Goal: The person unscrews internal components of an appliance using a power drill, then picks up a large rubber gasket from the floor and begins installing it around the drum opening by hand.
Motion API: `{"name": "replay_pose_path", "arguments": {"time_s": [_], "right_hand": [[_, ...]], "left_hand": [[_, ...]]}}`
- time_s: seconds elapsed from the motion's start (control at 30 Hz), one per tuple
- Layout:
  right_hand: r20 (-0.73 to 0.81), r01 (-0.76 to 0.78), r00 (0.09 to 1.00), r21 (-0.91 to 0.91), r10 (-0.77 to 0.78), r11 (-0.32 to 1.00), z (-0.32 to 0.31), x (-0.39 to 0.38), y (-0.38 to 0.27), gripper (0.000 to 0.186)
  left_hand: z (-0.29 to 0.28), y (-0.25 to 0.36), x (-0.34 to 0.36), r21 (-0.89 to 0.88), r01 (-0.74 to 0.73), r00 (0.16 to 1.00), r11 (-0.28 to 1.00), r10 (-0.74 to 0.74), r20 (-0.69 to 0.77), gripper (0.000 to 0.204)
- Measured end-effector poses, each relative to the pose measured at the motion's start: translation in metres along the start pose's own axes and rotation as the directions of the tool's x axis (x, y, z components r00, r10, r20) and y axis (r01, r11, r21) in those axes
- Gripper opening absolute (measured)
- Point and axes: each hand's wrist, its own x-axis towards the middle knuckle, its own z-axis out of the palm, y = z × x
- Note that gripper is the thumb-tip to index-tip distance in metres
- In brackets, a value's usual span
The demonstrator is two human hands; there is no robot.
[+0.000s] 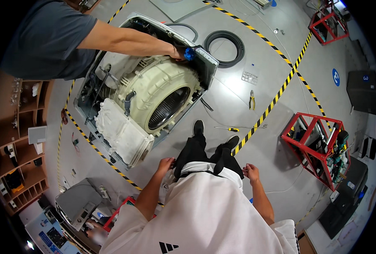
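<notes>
My left hand (166, 164) is beside my dark trousers, fingers curled; anything in them is too small to make out. My right hand (250, 171) hangs at my other side, also curled, its contents unclear. In front of me to the left lies an opened washing machine (213, 63), its cream tub (144, 95) and dark steel drum showing, with a white panel-like part (122, 133) at its near end. A co-worker's arm (124, 42) reaches across it, the hand near a blue part (189, 53).
A black rubber ring (238, 48), pliers (252, 100) and a screwdriver (232, 130) lie on the floor among striped tape lines. Red frames (306, 154) stand right. Wooden shelves (27, 122) stand left. Another person (95, 233) is behind at lower left, near a grey appliance (78, 199).
</notes>
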Motion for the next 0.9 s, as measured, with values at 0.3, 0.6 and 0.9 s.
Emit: {"name": "replay_pose_path", "arguments": {"time_s": [0.3,0.6,0.9], "right_hand": [[0.022,0.052,0.998,-0.021,-0.052,0.998,0.016,-0.003,-0.026,0.032],[0.009,0.057,0.998,-0.096,-0.057,0.994,0.022,-0.017,-0.037,0.033],[-0.009,0.083,0.996,-0.096,-0.085,0.992,0.038,-0.026,-0.051,0.032]], "left_hand": [[-0.018,-0.01,0.01,-0.037,0.014,0.999,0.999,-0.012,0.04,0.03],[-0.023,-0.01,0.027,-0.084,0.031,0.998,0.996,-0.026,0.056,0.031],[-0.037,-0.026,0.032,-0.083,0.034,0.997,0.996,-0.028,0.071,0.035]]}}
